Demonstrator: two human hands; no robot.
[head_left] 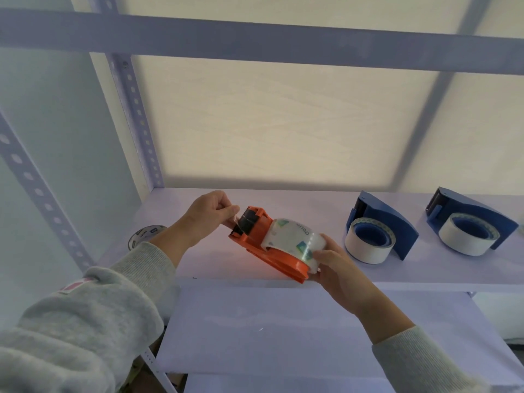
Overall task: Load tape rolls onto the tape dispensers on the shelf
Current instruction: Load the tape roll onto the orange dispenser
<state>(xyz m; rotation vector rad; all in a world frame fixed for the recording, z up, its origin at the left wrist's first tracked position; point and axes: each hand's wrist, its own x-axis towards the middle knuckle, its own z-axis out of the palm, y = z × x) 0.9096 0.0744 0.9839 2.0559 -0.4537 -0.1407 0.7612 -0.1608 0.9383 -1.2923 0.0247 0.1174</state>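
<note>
An orange tape dispenser (263, 251) lies tilted on the white shelf (326, 202), with a clear tape roll (292, 239) seated in it. My left hand (211, 212) pinches the loose end of the clear tape at the dispenser's toothed cutter. My right hand (337, 263) grips the clear roll and the dispenser's rear end near the shelf's front edge. Two blue dispensers (388, 219) (476, 215) stand to the right, each holding a white tape roll (368, 243) (465, 234).
Another clear tape roll (144, 234) lies on the shelf at the left, partly hidden behind my left wrist. Perforated metal uprights (136, 109) frame the shelf's left side. A lower shelf board (255, 321) juts out below my hands.
</note>
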